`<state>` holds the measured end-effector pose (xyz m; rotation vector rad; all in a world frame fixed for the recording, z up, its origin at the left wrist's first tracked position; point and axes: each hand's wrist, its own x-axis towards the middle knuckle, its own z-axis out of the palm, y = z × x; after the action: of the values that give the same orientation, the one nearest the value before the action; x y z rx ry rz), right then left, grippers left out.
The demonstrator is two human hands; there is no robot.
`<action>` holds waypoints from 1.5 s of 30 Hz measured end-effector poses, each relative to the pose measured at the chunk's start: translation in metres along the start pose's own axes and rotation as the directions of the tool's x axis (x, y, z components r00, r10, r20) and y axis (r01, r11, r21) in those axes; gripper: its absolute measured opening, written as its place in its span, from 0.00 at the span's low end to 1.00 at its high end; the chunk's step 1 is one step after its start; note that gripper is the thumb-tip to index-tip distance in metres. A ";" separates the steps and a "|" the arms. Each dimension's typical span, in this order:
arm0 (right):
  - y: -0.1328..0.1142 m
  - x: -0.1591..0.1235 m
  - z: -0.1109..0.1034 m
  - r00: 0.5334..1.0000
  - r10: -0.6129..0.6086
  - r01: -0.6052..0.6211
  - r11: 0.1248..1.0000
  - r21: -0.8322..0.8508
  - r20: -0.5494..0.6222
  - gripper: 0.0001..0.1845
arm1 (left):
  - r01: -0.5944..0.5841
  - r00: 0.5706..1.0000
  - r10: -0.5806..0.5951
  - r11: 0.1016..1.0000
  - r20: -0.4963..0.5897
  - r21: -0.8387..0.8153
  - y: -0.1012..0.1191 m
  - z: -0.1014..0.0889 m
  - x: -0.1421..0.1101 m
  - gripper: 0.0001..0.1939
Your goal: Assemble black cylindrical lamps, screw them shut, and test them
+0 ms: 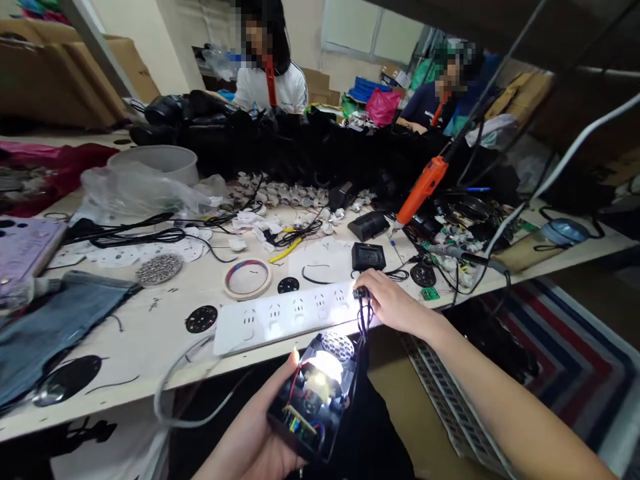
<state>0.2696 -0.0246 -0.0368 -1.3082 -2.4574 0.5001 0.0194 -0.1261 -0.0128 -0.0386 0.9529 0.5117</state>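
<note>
My left hand (270, 427) is wrapped round a black open-backed lamp housing (320, 393), just off the table's front edge. Light glows brightly inside it, and wires and a small circuit board show near its lower end. With my right hand (385, 300) I pinch a black power plug (359, 292) at the right end of a white power strip (285, 317). A looped black cord (365, 320) hangs from the plug beside the housing. Whether the plug's pins are fully in the socket is hidden by my fingers.
An orange electric screwdriver (423, 190) hangs at right. A tape roll (247, 279), a dish of screws (159, 270), black perforated discs (201, 319) and a black square housing (369, 257) lie on the table (150, 340). A soldering iron (465, 257) lies at right. Two people (273, 87) sit opposite.
</note>
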 end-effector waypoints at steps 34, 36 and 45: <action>-0.019 0.021 -0.053 0.938 0.077 -0.075 0.997 -0.019 0.338 0.26 | 0.273 0.950 -0.234 0.943 -0.207 0.189 -0.025 0.021 0.102 0.21; -0.018 0.021 -0.052 0.940 0.071 -0.069 0.997 -0.017 0.335 0.27 | 0.272 0.950 -0.232 0.943 -0.209 0.190 -0.025 0.021 0.102 0.21; -0.020 0.019 -0.053 0.941 0.077 -0.074 0.997 -0.022 0.328 0.25 | 0.261 0.955 -0.226 0.946 -0.191 0.191 -0.026 0.019 0.100 0.22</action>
<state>0.2671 -0.0107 0.0210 -1.4271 -2.6823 0.7856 0.0928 -0.1045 -0.0849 -0.0045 1.1455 0.1752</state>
